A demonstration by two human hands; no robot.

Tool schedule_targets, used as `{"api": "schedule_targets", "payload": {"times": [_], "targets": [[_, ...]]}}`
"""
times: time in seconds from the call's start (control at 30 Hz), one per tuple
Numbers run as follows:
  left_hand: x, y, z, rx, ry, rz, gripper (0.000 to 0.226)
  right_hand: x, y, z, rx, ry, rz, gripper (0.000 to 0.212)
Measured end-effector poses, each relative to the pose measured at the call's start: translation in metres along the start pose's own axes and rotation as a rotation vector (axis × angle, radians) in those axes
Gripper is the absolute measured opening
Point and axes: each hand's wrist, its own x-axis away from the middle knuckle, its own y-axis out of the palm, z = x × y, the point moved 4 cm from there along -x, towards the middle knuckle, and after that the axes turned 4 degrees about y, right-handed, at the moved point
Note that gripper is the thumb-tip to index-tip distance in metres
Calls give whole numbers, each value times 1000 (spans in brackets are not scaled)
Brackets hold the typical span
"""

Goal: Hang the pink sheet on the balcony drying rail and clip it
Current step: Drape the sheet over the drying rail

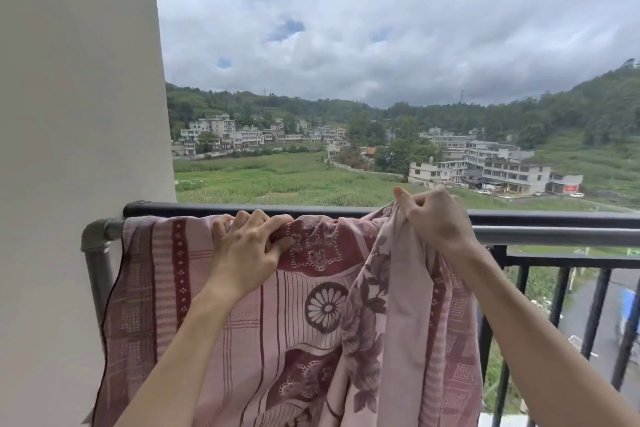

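here both hands (242,246) (433,215) grip pink sheet (311,322) on rail (554,235)

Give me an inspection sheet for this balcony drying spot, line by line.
Surface: grey drying rail runs along the inside of the black balcony railing, bare on the right.
Job's things: pink sheet draped over the rail's left part, bunched at the top edge; no clips seen.
Clutter: nothing seen.
Grippers: left hand grips the bunched sheet on the rail; right hand pinches a raised fold above the rail.
Cables: nothing seen.
Surroundings: white wall on the left; fields, buildings, wooded hills and a cloudy sky beyond.
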Motion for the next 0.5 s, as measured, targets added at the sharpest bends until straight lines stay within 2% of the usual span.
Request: {"api": "schedule_targets", "payload": {"times": [0.1, 0.23, 0.3, 0.4, 0.5], "targets": [[-1, 2, -1, 7, -23, -20, 38, -22, 8, -13, 167, 16, -101, 61], [-1, 5, -1, 19, -37, -31, 36, -44, 47, -41, 497, 95, -623, 47], [-2, 6, -3, 28, -36, -31, 36, -44, 62, -44, 664, 131, -790, 34], [-3, 7, -6, 53, -29, -21, 36, -51, 68, -41, 654, 99, -691, 21], [-4, 9, -5, 68, -12, 9, 34, -66, 55, -15, 209, 322, -458, 19]]}}
